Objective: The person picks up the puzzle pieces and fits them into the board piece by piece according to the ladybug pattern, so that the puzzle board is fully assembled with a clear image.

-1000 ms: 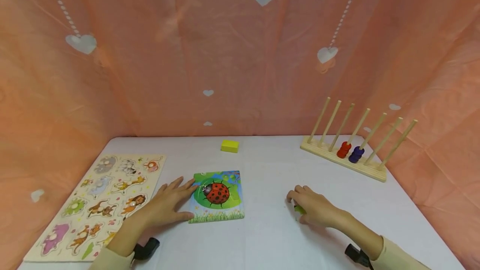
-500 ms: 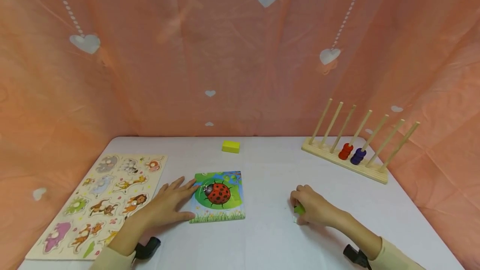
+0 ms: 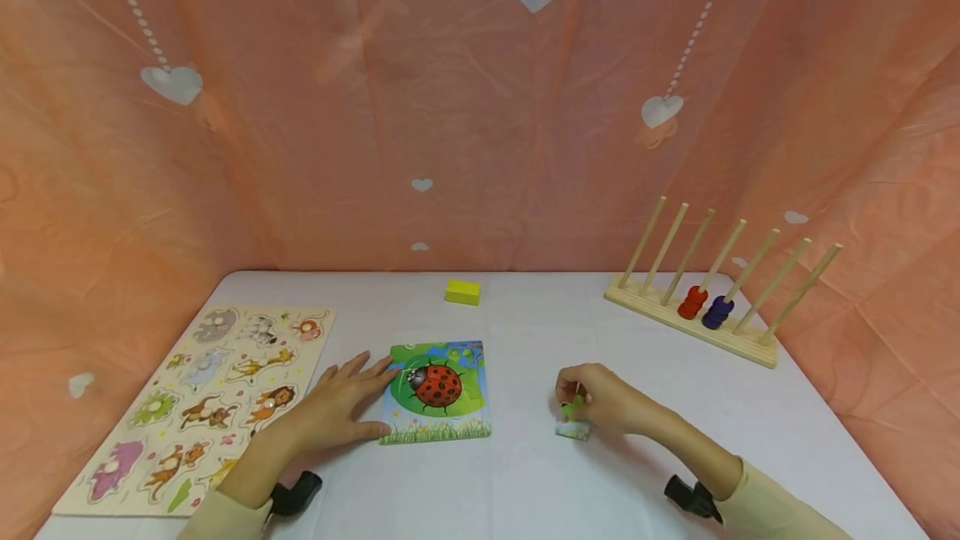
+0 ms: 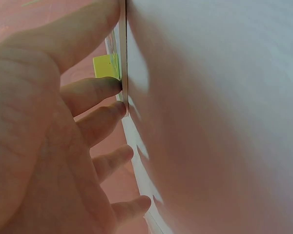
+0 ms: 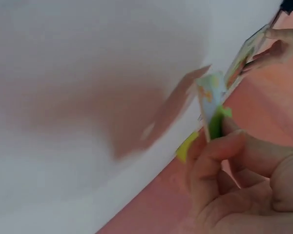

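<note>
A square ladybug jigsaw puzzle (image 3: 437,390) lies on the white table in front of me. My left hand (image 3: 333,408) rests at its left side, fingers spread and fairly straight, fingertips and thumb touching its edge. In the left wrist view those fingertips (image 4: 118,108) meet the thin board edge. To the right of the puzzle, my right hand (image 3: 600,397) pinches a small jigsaw piece (image 3: 573,430) between thumb and fingers. The right wrist view shows this piece (image 5: 212,95) held up above the table, pale blue with orange flowers and a green part; the fingers hide its other end.
A wooden animal peg puzzle (image 3: 225,432) lies at the left, partly under my left forearm. A yellow block (image 3: 462,292) sits near the back edge. At the back right stands a wooden peg rack (image 3: 686,319) with red beads (image 3: 692,302) and purple beads (image 3: 717,312).
My right hand has lifted the jigsaw piece from the table and moved left with it towards the ladybug puzzle. The left hand has stayed in place.
</note>
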`<state>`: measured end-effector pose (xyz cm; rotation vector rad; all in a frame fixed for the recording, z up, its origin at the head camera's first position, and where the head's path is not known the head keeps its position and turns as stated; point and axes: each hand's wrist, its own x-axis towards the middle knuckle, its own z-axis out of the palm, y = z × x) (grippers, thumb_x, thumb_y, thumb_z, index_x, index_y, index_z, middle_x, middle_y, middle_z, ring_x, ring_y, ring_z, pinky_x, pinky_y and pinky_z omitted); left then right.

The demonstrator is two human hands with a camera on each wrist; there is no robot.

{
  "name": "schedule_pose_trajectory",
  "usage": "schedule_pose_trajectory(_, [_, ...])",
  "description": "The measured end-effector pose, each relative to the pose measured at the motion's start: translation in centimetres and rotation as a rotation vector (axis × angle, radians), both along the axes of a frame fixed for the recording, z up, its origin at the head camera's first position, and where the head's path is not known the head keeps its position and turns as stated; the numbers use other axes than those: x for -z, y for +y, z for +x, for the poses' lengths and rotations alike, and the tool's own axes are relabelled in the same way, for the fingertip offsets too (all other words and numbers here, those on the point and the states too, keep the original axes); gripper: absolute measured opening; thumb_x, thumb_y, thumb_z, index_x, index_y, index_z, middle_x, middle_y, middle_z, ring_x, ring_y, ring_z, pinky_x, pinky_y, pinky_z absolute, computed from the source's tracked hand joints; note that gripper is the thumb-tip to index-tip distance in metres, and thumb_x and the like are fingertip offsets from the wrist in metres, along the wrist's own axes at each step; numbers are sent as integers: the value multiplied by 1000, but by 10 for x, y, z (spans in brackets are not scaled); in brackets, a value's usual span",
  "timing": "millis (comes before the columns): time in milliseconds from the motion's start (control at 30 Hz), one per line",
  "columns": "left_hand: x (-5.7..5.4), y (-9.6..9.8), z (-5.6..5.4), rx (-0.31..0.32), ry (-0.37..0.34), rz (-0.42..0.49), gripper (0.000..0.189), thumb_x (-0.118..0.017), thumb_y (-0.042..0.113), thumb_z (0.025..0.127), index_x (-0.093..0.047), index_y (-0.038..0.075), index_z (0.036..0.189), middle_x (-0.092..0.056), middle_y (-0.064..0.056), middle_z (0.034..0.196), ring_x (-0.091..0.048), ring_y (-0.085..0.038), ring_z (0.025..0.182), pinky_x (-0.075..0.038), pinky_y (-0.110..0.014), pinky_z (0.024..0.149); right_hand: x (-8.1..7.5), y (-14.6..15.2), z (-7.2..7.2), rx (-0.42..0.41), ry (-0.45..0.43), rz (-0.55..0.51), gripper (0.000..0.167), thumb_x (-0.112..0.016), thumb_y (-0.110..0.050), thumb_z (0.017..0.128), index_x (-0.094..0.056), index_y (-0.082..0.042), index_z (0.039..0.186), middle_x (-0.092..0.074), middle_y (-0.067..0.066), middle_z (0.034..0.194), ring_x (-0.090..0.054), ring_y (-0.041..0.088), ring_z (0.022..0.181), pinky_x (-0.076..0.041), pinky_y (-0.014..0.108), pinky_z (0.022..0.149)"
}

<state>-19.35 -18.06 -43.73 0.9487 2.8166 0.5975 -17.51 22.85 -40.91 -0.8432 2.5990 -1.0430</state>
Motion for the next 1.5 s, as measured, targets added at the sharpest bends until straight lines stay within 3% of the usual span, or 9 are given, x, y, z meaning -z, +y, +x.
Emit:
schedule_pose_trajectory(200, [-1,0,0,-3,-6,0,83,-73,54,83,-51,6,146,-40,-18,155,-24,-53,142,-19,-80,103,5,-41,-18,-37,-44,-154,26,-62,21,75,-67,0,90,-66,3,86,-58,15,79,-50,26,72])
schedule_pose_trajectory(467, [0,0,1,0,-7,-3,84,-73,55,83,-49,6,147,-40,-18,155,-25,-53,142,-19,-80,103,9,-92,-31,8,-17,-198,26,-62,22,73,-67,2,89,-67,7,85,-56,12,74,-48,23,65])
schedule_pose_trajectory(700, [-1,0,1,1,-10,-5,84,-73,55,83,-49,6,147,-40,-18,155,-25,-53,142,-19,-80,103,11,-117,-31,-8,75,-62,24,-68,19,75,-68,-1,89,-66,5,84,-57,13,73,-49,22,65])
schedule_pose_trajectory(867, [-1,0,1,4,-16,-4,83,-72,55,84,-49,6,147,-40,-18,155,-26,-53,141,-20,-80,103,12,-124,-28,-82,190,125,23,-71,14,79,-72,-1,97,-72,6,94,-65,17,89,-54,25,79])
schedule_pose_trajectory(1033, [0,0,-1,6,-13,-1,83,-72,55,84,-49,6,147,-40,-18,155,-26,-53,141,-20,-80,102,8,-123,-28,-175,250,203,23,-70,11,83,-73,-1,102,-71,5,99,-65,18,96,-52,25,88])
schedule_pose_trajectory(1500, [0,1,-1,3,-10,-6,84,-73,56,83,-50,5,146,-40,-19,154,-26,-54,141,-20,-80,102,8,-124,-21,-158,236,282,28,-83,-2,77,-75,-8,103,-56,0,93,-51,8,84,-47,18,73])
